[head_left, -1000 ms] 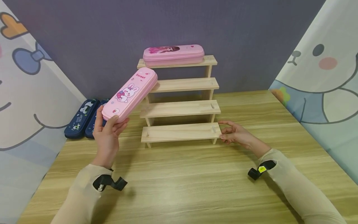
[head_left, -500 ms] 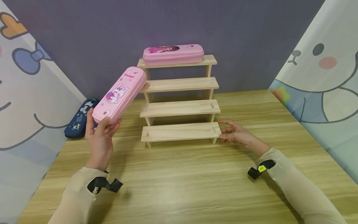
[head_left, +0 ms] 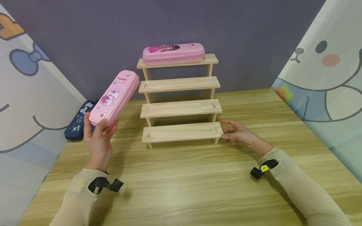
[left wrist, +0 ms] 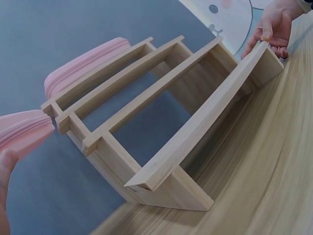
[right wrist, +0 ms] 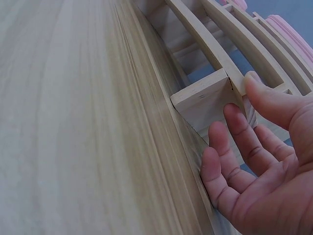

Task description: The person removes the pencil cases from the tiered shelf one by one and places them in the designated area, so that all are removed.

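Note:
In the head view my left hand (head_left: 98, 146) grips the lower end of a pink pencil case (head_left: 111, 99) with a bunny and "Sweet" on its lid. It tilts in the air left of a stepped wooden shelf rack (head_left: 182, 132). At the rack's right end, my right hand (head_left: 238, 135) pinches the lowest board between thumb and fingers. The right wrist view has the thumb (right wrist: 266, 98) on the board's edge, with the index finger beneath. Another pink pencil case (head_left: 173, 54), printed with a doll-like figure, lies on the top board.
A navy pencil case (head_left: 76, 127) with a panda rests on the wood-grain table (head_left: 181, 185) at the left, partly behind my left hand. A second navy one is almost wholly hidden there. A grey wall (head_left: 240, 40) and cartoon-printed side panels (head_left: 316, 100) surround the table.
My left hand has carried the bunny pencil case leftward, away from the rack and over the navy cases. The right hand stays at the lowest board's end. The head view has shifted slightly.

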A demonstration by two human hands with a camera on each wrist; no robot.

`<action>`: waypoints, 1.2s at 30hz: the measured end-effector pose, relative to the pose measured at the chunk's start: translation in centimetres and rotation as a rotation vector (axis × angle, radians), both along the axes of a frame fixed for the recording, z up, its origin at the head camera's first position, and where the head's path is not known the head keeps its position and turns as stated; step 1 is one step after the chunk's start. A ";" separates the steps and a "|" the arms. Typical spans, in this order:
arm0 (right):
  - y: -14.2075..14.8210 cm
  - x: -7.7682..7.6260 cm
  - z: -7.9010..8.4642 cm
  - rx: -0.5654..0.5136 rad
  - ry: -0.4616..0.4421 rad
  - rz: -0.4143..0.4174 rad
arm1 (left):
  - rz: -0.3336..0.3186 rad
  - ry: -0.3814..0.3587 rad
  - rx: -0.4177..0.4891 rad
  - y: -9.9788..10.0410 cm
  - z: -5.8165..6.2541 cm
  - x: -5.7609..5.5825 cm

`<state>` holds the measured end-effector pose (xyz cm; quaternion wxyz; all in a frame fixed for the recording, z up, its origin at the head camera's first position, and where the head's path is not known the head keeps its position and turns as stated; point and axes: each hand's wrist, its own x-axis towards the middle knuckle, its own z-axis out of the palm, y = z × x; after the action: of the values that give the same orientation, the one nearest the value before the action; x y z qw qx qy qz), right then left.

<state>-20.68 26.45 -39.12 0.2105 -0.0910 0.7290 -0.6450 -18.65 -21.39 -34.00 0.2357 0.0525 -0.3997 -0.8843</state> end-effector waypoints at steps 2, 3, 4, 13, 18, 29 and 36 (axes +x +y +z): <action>0.0 0.0 0.0 0.000 -0.001 0.000 | 0.009 0.003 0.019 -0.1 -0.1 -0.1; 0.0 0.0 0.0 -0.001 -0.002 -0.001 | 0.013 0.004 0.022 -0.1 -0.2 -0.2; 0.0 0.0 0.0 -0.003 -0.002 -0.001 | 0.018 0.005 0.026 -0.1 -0.2 -0.2; 0.0 0.0 0.1 -0.001 0.001 -0.001 | 0.050 -0.040 0.062 -0.4 -1.2 -0.9; 0.0 0.0 0.1 0.003 0.004 -0.005 | 0.059 -0.040 0.097 -0.4 -1.9 -1.4; 0.0 0.1 0.1 0.008 0.002 -0.009 | 0.110 -0.071 0.082 0.1 -3.9 -2.6; 0.0 0.0 0.0 0.010 0.003 -0.008 | 0.127 -0.144 0.025 0.3 -5.1 -3.1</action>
<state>-20.67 26.44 -39.10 0.2072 -0.0879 0.7328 -0.6421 -21.73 -21.11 -39.11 0.2613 0.1442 -0.4002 -0.8665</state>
